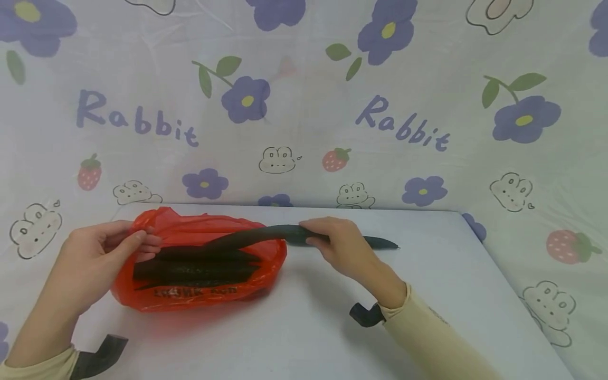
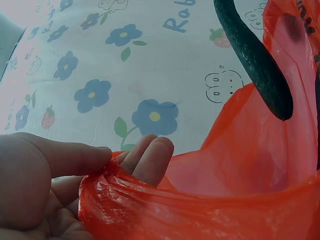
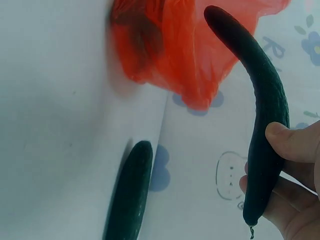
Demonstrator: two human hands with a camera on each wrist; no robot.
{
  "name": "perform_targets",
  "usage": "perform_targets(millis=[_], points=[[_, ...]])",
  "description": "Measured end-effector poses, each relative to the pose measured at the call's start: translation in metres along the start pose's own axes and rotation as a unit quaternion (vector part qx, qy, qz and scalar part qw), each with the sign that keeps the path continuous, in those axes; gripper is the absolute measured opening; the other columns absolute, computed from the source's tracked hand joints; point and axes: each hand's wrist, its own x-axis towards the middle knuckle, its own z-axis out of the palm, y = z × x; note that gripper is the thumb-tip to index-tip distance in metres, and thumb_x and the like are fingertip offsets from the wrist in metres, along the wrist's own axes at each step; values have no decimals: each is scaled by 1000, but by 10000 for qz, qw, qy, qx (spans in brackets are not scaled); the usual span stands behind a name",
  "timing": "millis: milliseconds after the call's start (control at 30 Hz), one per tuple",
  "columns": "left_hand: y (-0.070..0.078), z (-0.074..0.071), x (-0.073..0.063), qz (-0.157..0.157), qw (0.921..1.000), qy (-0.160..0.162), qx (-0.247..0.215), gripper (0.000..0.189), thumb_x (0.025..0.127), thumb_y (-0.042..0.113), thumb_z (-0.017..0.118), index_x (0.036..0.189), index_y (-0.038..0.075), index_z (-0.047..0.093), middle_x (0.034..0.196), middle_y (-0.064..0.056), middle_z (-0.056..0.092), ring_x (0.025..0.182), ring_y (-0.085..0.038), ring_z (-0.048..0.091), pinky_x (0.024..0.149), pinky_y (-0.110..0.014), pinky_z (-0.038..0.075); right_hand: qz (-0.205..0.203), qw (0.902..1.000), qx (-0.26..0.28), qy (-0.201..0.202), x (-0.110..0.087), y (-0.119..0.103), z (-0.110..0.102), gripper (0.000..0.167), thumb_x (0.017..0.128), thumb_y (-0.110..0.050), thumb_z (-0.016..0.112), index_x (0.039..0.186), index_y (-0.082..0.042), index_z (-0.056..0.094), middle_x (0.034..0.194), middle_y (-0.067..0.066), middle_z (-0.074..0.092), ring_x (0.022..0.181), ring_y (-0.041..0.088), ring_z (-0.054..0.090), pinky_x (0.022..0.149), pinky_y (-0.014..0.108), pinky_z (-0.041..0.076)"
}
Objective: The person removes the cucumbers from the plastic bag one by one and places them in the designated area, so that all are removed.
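Note:
A red plastic bag (image 1: 214, 301) lies on the left part of the table with its mouth facing up and forward. My left hand (image 1: 92, 258) pinches its left edge, thumb against fingers (image 2: 155, 160) in the left wrist view. Several dark green cucumbers (image 1: 195, 273) lie inside. Another curved cucumber (image 1: 258, 233) is gripped near its stem end by my right hand (image 1: 344, 245). Its free end hangs over the bag's opening, and the left wrist view shows that tip inside the mouth. Behind my right hand, one more cucumber (image 1: 382, 243) lies on the table.
The white table (image 1: 285, 338) ends at the back against a hanging cloth (image 1: 304, 105) printed with flowers and rabbits. Dark wrist mounts (image 1: 368, 315) stick out near both sleeves.

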Motion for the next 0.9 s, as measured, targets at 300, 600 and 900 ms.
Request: perform_targets(millis=[300,600,900], points=[[-1,-1,-1,-50,10000,-33,-9,32,112,21,64,131,-4,72,110,-13,81,91,-7,79,81,-11,56,229,9997,60,92,-16,9,-11,42,96,-1,82,137,-9,76,130,4,77,125,25,71,106,45,57],[-1,-2,-1,-6,10000,8,-29,32,112,20,64,130,-5,72,110,-14,80,91,-8,79,81,-12,57,212,9994,-39,267,-30,17,-24,42,96,-1,82,137,-9,76,132,6,76,124,27,71,104,47,58],[-2,-4,0,19,10000,14,15,31,112,20,64,129,-5,73,108,-13,81,91,-8,79,82,-11,56,283,9985,-231,397,-44,31,-37,41,94,-1,83,134,-9,78,128,6,77,120,28,73,100,49,59]])
